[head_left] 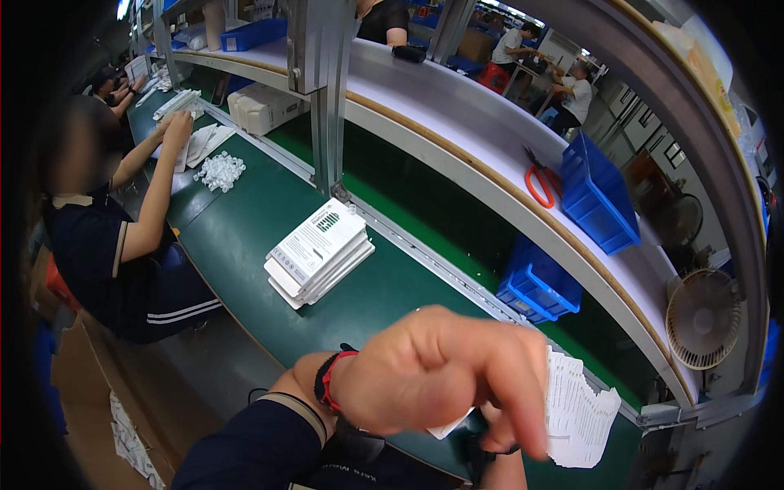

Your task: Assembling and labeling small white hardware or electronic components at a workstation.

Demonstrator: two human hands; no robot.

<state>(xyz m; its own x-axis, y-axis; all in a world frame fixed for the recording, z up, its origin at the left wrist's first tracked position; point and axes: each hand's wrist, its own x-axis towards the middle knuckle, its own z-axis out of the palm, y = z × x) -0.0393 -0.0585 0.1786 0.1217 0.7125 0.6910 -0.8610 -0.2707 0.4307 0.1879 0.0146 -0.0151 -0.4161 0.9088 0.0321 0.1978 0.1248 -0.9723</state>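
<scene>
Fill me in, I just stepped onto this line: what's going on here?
A person's left hand grips a fanned stack of white cards over a green workbench; the right hand is barely visible beneath it. A pile of white flat boxes lies further along the bench. A seated co-worker handles white sheets nearby.

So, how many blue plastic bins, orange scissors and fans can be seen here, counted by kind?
Blue plastic bins: 3 (on the shelf, under the shelf, far upper shelf)
Orange-handled scissors: 1
Round fan: 1
Total: 5
</scene>
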